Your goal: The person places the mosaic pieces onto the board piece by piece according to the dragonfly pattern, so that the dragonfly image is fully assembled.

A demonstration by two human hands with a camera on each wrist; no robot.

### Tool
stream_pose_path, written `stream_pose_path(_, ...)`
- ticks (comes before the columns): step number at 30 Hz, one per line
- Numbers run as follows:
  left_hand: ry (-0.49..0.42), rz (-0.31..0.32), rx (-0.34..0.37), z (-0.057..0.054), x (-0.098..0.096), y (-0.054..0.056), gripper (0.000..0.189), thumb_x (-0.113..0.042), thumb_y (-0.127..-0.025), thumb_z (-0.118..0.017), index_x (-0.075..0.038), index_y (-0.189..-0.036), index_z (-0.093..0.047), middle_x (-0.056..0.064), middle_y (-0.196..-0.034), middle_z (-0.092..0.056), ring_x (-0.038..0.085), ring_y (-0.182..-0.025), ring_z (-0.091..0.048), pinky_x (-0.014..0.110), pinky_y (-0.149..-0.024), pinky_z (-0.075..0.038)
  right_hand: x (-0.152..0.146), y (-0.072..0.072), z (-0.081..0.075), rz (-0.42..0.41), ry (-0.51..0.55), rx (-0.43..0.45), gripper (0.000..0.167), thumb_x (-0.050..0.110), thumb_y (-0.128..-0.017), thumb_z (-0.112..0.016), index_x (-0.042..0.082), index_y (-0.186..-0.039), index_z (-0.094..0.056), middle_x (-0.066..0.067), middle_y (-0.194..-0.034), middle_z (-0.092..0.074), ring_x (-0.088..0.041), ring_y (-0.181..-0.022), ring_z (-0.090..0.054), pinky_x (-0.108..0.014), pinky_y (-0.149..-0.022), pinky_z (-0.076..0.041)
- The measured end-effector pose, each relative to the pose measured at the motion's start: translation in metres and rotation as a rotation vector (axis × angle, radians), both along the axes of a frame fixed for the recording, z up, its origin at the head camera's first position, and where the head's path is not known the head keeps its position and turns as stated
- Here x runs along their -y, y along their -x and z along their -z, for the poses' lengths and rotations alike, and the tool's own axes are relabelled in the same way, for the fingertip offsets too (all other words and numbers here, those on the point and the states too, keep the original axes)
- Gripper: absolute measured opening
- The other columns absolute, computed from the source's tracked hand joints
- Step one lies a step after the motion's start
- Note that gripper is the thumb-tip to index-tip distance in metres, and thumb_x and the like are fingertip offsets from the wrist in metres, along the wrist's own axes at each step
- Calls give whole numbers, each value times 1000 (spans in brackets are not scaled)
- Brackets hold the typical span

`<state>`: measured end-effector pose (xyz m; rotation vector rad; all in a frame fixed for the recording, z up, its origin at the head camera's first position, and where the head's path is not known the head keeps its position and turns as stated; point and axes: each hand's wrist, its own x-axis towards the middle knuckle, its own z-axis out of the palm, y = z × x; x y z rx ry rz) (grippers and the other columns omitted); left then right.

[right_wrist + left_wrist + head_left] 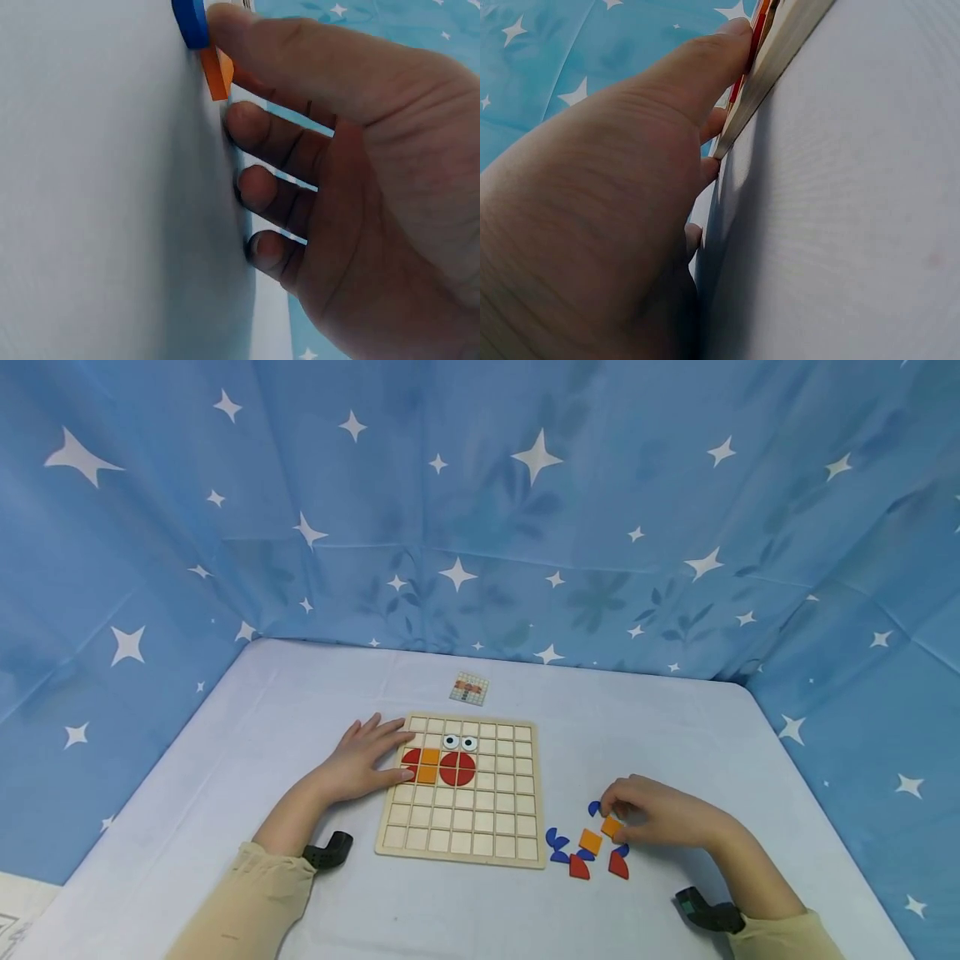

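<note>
A square wooden grid board [480, 843] lies on the table. On it are a red circle of quarter pieces [457, 768], two eye pieces [459, 742], orange squares [427, 766] and red quarter pieces [412, 757] at the left edge. My left hand [363, 760] rests along that edge, its thumb [720, 56] on a red piece and its fingers reaching over the board's rim. Right of the board, my right hand [660, 814] has thumb and forefinger at an orange square tile [216, 71], pinching it just above the table. Beside that tile in the right wrist view is a blue piece [190, 22].
Loose pieces lie right of the board: another orange square [590, 842], red quarter pieces [579, 867] and several blue pieces [557, 841]. A small pattern card [469, 688] lies behind the board. A blue star-printed curtain [480, 527] encloses the white table [637, 718].
</note>
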<state>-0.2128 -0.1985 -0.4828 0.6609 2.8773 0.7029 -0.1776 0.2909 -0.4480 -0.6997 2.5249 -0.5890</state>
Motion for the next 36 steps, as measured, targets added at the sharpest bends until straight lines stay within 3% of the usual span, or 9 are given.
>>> stream_pose_path(6,-3,-2,3,0,0,1,68,-57,-89,-65,-23,-146,-50,7,-161,-33,42,-152,-13,63,-122,-3,-3,3,0,52,11,3,31,38,-85,-78,30,-110,-61,11,-99,-57,-8,-92,-51,-19,-79,-52)
stream_pose_path(15,-20,5,-1,-1,0,1,67,-56,-89,-65,-23,-146,-50,7,-161,-34,43,-152,-13,63,-121,-3,-8,3,4,1,30,-77,27,37,-86,-77,32,-106,-60,17,-100,-58,-4,-92,-53,-19,-84,-53)
stream_pose_path(23,-14,-2,-1,-1,0,-1,67,-55,-89,-66,-23,-146,-50,7,-161,-34,43,-152,-13,63,-121,-4,-8,3,4,-6,64,-70,23,34,-88,-75,32,-105,-61,16,-101,-60,-5,-92,-54,-19,-83,-53)
stream_pose_path(30,-36,7,-5,1,-1,-1,64,-56,-89,-66,-26,-144,-53,8,-160,-35,44,-152,-14,64,-121,-4,-4,2,-1,6,89,-73,23,26,-88,-75,29,-106,-60,13,-99,-60,-8,-89,-53,-19,-75,-52)
stream_pose_path(36,-21,21,-14,1,1,-1,59,-57,-87,-67,-32,-140,-57,8,-161,-34,45,-151,-13,65,-120,-4,9,5,-14,7,108,-128,24,20,-88,-74,27,-106,-59,12,-95,-59,-8,-81,-53,-19,-66,-50)
